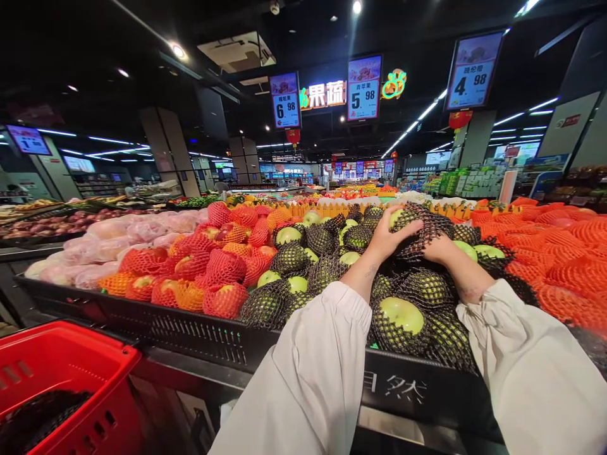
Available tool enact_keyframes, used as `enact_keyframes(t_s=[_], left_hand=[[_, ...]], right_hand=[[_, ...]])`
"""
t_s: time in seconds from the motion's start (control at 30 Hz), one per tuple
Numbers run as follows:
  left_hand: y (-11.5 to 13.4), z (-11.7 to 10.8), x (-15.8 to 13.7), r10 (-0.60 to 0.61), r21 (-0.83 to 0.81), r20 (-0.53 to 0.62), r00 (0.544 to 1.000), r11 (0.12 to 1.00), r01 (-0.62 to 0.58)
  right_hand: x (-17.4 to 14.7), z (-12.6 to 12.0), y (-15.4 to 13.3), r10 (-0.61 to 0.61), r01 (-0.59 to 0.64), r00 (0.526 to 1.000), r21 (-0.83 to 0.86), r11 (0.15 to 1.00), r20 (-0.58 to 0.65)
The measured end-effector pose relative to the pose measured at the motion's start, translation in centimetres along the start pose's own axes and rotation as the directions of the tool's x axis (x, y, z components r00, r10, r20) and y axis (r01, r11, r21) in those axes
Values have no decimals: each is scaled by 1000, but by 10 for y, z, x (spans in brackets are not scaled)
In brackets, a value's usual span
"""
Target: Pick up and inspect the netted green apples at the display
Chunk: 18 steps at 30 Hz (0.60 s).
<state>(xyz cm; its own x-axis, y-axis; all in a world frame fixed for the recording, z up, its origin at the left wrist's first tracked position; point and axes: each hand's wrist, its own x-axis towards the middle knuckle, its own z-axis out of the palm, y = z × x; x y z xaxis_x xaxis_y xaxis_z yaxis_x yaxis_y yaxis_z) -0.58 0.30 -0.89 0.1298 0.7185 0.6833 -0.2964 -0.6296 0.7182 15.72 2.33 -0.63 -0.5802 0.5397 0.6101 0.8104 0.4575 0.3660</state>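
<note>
1. We stand at a long black plastic display bin (190, 328) heaped with fruit; we place everything else against this bin.
2. In the bin's middle section lies a pile of green apples in black foam net sleeves (403, 319), and both our arms, in loose white sleeves (313, 373), reach over the bin's front wall into it.
3. Left of that pile, in the same bin, sit red and yellow apples in red and orange foam net sleeves (213, 272); further left are pale fruits wrapped in clear film (118, 237).
4. At the bin's right end is a spread of orange foam net sleeves (569, 259).
5. Below the bin's front left corner we see a red plastic shopping basket (61, 379) holding something dark that we cannot make out.
6. Above the bin's far side hang three blue price signs (363, 88).
7. Our left hand (391, 237) curls over the one green apple in a black foam net sleeve (412, 222) at the top of the pile, towards the bin's back, gripping it from the left.
8. Our right hand (439, 249) presses against the same apple's net from the right; its fingers are hidden, so we cannot tell how far they close.
</note>
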Motion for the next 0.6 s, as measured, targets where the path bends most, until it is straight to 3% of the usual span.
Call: enact_keyframes(t_s=[0.1,0.27,0.4,0.5,0.6], left_hand=[[0,3,-3,17,71,39,999,997,-20],[1,8,3,-65,-151,-158,985,988,41],[3,7,9,-251,-320,-338,907,937,140],[4,4,9,-341,-373,-406,848,909,187],[4,2,9,-369,-418,-422,828,890,183]], right_hand=[[3,2,0,110,-109,994,89,990,-9],[10,-2,-2,329,-272,940,384,882,-91],[10,-12,-9,510,-286,845,668,687,-163],[9,-25,-20,551,-162,814,841,517,-182],[8,-38,-31,604,-47,782,952,301,-153]])
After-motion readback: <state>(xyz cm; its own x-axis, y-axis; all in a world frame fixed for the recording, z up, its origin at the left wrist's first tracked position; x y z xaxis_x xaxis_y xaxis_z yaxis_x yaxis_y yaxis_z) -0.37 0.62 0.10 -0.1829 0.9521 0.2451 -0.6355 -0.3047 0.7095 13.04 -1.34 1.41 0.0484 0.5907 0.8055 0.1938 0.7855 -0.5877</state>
